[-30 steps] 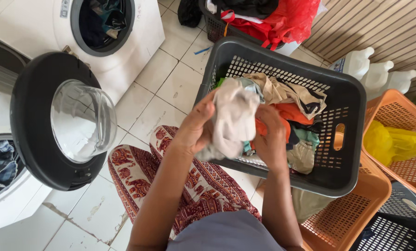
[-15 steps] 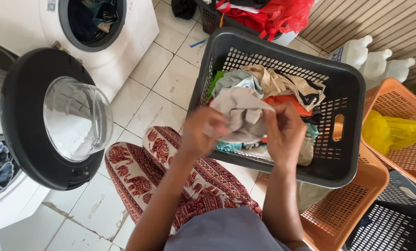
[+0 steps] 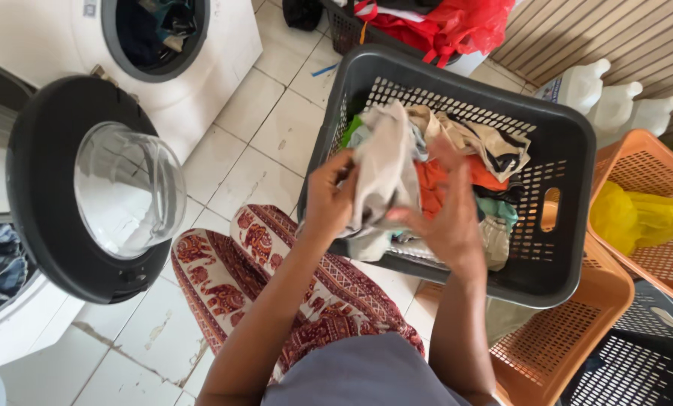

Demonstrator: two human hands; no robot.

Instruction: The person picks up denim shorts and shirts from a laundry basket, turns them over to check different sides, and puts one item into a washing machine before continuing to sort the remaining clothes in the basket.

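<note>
Two bare hands hold a pale beige garment up over a dark grey laundry basket.

The left hand [image 3: 330,197] grips the beige garment [image 3: 385,169] at its left edge, fingers closed into the cloth. The right hand [image 3: 445,218] is at the garment's right side, fingers spread and touching the cloth; whether it grips is hard to tell. The garment hangs between the two hands, bunched, its long axis running nearly upright, the top end pointing away from the person and the lower end drooping over the basket's near rim. Just behind it, in the grey basket [image 3: 569,150], lie an orange cloth [image 3: 438,184] and other mixed clothes. To the left stands a white washing machine with its round door [image 3: 88,192] swung open. Orange baskets [image 3: 637,180] sit to the right.
</note>
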